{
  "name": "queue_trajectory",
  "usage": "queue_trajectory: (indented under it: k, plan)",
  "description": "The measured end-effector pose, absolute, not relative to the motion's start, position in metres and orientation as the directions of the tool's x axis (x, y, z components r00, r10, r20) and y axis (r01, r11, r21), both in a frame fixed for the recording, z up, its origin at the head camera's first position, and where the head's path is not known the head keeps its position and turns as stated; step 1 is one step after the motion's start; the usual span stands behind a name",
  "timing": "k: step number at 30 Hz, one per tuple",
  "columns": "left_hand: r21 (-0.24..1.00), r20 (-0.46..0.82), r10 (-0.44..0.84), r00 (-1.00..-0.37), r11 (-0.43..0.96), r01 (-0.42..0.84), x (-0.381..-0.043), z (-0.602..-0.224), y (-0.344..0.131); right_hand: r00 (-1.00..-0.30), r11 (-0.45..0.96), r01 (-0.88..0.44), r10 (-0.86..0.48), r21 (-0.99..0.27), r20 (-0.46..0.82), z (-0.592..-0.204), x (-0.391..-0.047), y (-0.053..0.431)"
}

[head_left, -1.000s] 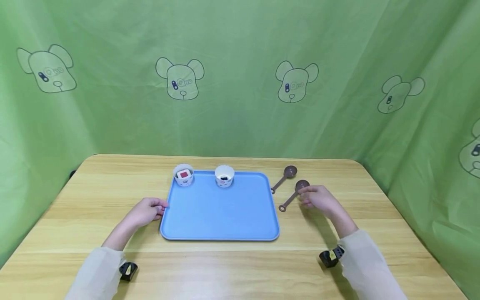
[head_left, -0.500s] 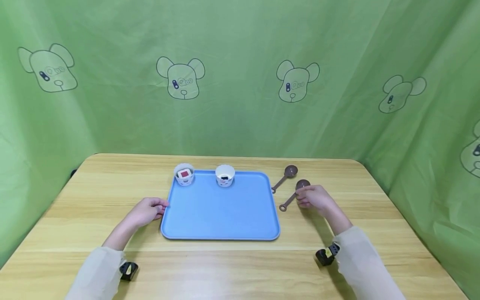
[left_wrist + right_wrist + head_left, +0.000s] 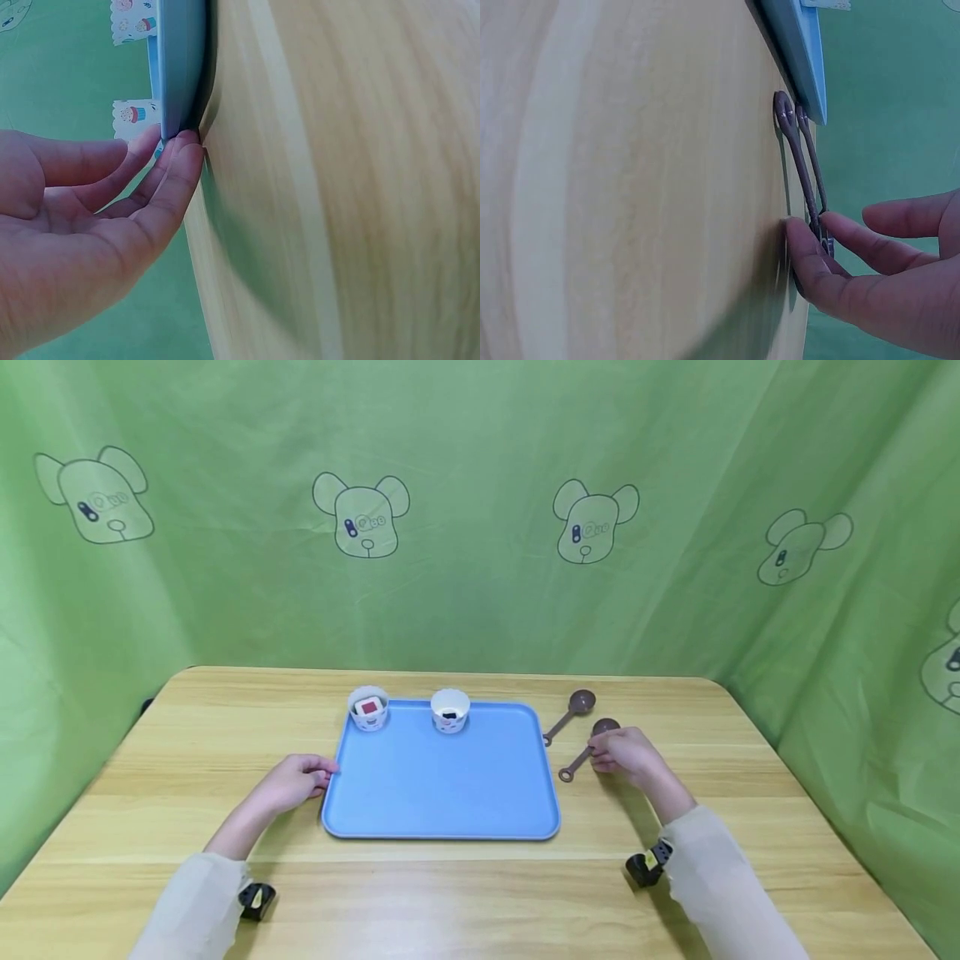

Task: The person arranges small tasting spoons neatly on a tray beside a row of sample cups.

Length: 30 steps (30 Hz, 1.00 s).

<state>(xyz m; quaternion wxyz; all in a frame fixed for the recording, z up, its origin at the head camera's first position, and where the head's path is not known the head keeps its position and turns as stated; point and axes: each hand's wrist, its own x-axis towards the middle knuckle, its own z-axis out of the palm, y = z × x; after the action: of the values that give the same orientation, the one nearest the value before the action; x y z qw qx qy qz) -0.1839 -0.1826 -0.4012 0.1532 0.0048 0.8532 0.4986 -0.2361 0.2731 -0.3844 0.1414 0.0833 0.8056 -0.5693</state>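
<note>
In the head view my left hand [image 3: 296, 778] is at the left rim of a blue rectangular tray [image 3: 442, 785]. The left wrist view shows its fingertips [image 3: 187, 142] on both sides of that rim, the thumb held apart. My right hand [image 3: 628, 753] pinches the handle of the nearer brown measuring spoon [image 3: 579, 763], close below the round bowl. Its fingertips [image 3: 799, 232] lie low by the table in the right wrist view, with the thumb apart there too. The hand hides part of that spoon's bowl.
A second brown measuring spoon [image 3: 581, 702] lies behind, its ring end at the tray's right edge. Two paper cupcake cups stand at the tray's back: one [image 3: 369, 722] with a white-and-red block, another [image 3: 450, 724] with something black-and-white. A green curtain [image 3: 480, 610] hangs behind the wooden table [image 3: 450, 902].
My right hand has shifted slightly left and its fingertips have come together at the nearer spoon's handle. The left hand, tray and cups look the same.
</note>
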Motion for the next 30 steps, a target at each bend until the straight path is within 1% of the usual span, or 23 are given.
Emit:
queue_trajectory:
  k: [7,23,30]
  plan:
    - [0.852,-0.239,0.163,-0.957,0.507,-0.127,-0.1837,-0.4022,-0.183,-0.945,0.309,0.308,-0.007,-0.9,-0.326,-0.3843,-0.2367,0.2716]
    - [0.856,-0.242,0.177,-0.954,0.501,-0.125,-0.1829,-0.4007,-0.1827,-0.937,0.198,0.343,0.01,-0.918,-0.348,-0.3835,-0.2369,0.2732]
    - [0.852,-0.246,0.172,-0.954,0.507,-0.128,-0.1824,-0.3995,-0.1825,-0.94,0.187,0.336,0.012,-0.923,-0.34,-0.3823,-0.2365,0.2729]
